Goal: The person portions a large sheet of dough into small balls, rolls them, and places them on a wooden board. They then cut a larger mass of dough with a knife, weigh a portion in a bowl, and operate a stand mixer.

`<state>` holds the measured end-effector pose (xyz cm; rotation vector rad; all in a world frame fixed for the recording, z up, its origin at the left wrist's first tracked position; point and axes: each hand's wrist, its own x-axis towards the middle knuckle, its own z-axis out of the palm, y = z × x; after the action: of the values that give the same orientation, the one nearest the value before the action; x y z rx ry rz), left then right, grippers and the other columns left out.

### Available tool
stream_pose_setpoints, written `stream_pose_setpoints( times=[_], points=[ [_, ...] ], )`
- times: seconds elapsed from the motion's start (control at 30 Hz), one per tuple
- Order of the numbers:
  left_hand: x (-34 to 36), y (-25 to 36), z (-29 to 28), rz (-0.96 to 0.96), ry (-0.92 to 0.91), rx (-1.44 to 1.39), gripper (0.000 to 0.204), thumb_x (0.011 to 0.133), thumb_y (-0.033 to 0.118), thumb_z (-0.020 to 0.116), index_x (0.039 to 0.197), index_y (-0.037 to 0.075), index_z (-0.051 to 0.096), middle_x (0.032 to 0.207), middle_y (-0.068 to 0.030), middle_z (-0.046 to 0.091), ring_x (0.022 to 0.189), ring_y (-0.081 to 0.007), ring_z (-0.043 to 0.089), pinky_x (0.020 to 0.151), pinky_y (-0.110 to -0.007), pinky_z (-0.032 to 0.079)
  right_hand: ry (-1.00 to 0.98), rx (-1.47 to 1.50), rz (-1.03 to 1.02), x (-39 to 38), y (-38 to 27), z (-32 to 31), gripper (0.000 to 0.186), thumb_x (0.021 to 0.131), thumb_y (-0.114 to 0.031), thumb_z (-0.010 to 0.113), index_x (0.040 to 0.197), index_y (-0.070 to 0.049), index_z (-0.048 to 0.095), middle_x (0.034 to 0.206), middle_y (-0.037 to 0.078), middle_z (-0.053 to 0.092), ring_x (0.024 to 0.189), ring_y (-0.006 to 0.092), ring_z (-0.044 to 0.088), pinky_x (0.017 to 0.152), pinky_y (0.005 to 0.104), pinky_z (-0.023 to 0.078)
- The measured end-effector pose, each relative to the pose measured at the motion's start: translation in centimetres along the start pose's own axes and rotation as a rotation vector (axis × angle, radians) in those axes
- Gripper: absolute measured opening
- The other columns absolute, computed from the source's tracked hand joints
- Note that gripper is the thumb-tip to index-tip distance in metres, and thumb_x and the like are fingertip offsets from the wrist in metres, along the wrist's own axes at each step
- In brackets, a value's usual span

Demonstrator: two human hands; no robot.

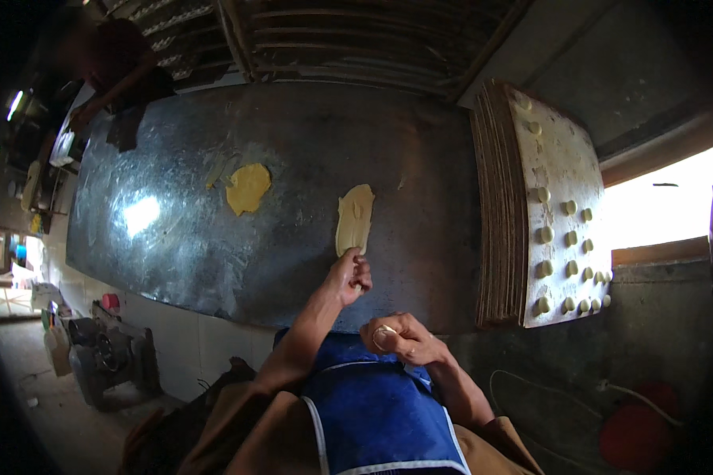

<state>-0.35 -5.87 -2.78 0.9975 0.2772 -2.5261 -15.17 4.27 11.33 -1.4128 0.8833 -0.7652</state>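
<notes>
A long, flattened strip of pale dough [355,218] lies on the dark metal table, its length pointing away from me. At its near end is my left hand [350,275], fingers curled closed on the dough's edge, with a small pale bit showing at the lower side of the fist. My right hand [410,339] is closed in front of my blue apron [380,416]. A rounded lump of pale dough [384,338] bulges out between its thumb and forefinger; the rest is hidden in the palm. Farther left on the table sits a flat, yellower patch of dough [248,188].
To the right stands a stack of boards [499,214]; its top board [543,158] carries several small round dough pieces [572,238]. Another person's arm [107,99] reaches over the table's far left corner. A dark machine [111,352] stands on the floor at lower left.
</notes>
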Motion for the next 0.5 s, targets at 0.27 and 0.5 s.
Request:
stream_pose_setpoints(
  times=[0.27,0.5],
  points=[
    [-2.9,-1.0,-2.6,0.325,0.176,1.001,0.030,0.107,0.037,0.045,0.109,0.009,0.055,0.078,-0.0013,0.054,0.064,-0.0159,0.054,0.061,-0.033,0.050,0.016,0.107,-0.015,14.9,9.4,-1.1,0.046,0.095,-0.021,0.072,0.137,-0.008,0.059,0.118,0.012,0.068,0.106,0.0197,0.064,0.094,0.0368,0.052],
    [-11.3,-1.4,4.2,0.674,-0.425,1.596,0.028,0.104,0.021,0.045,0.108,-0.004,0.058,0.076,-0.0132,0.059,0.071,-0.0368,0.057,0.083,-0.048,0.050,-0.034,-0.257,0.086,16.4,11.0,1.0,0.031,0.095,-0.012,0.071,0.124,-0.003,0.064,0.105,0.007,0.068,0.100,0.0125,0.063,0.086,0.0338,0.053]
  ],
)
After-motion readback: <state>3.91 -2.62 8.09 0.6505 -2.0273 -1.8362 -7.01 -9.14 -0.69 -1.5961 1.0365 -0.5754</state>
